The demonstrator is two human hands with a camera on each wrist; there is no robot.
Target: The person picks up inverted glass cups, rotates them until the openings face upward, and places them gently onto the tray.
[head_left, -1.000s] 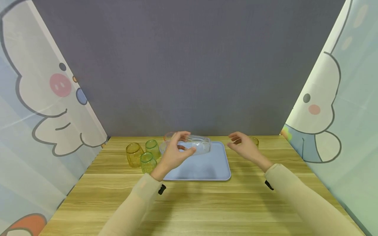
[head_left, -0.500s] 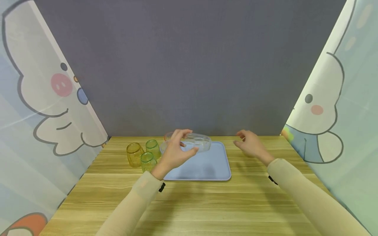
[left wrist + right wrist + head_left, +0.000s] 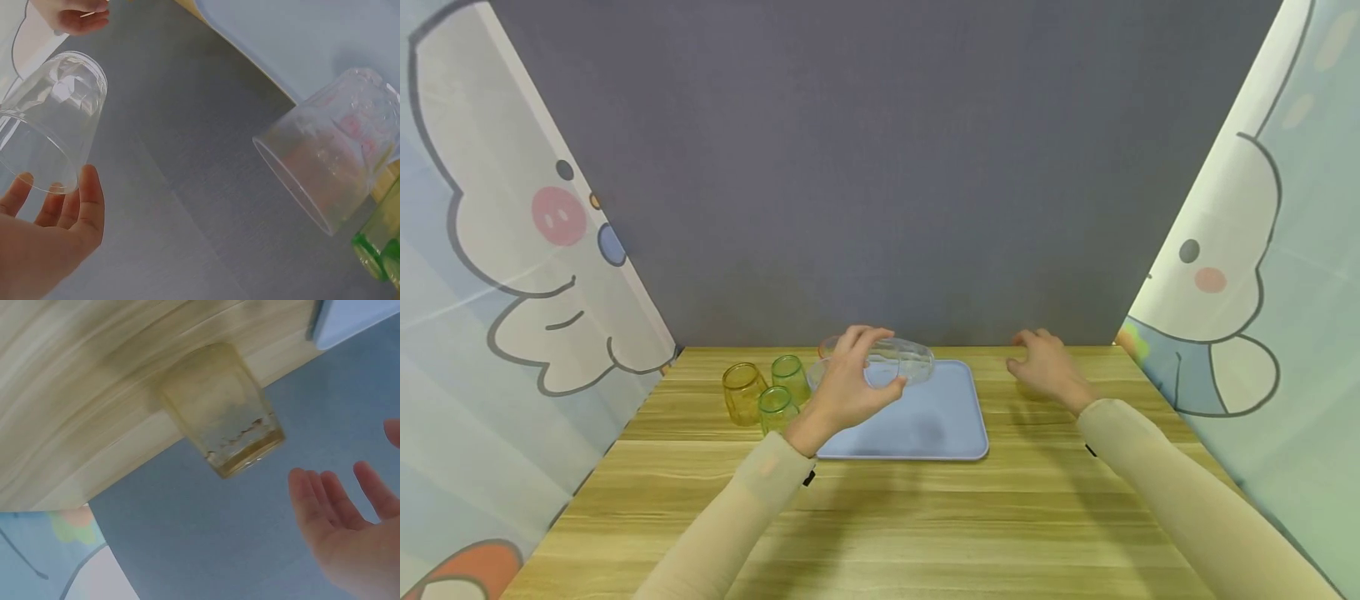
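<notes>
My left hand point(image 3: 846, 387) grips a clear drinking glass point(image 3: 916, 363) between thumb and fingers, tipped on its side above the far part of the pale blue tray point(image 3: 940, 421). In the left wrist view the fingertips sit at the rim of that clear glass point(image 3: 59, 112). My right hand point(image 3: 1047, 367) reaches over the table right of the tray, fingers loosely bent and holding nothing. Beside it in the right wrist view stands an amber glass point(image 3: 219, 412), apart from the fingers; my right hand mostly hides this glass in the head view.
Left of the tray stand an amber glass point(image 3: 743, 395) and two green glasses point(image 3: 789, 379). Another clear glass point(image 3: 337, 150) with pinkish patches is near the tray's left side. A grey panel point(image 3: 880, 167) rises behind the wooden table point(image 3: 895, 525).
My right hand has moved right and now covers the amber glass in the head view. The left hand and its clear glass have shifted only slightly, the glass a little higher.
</notes>
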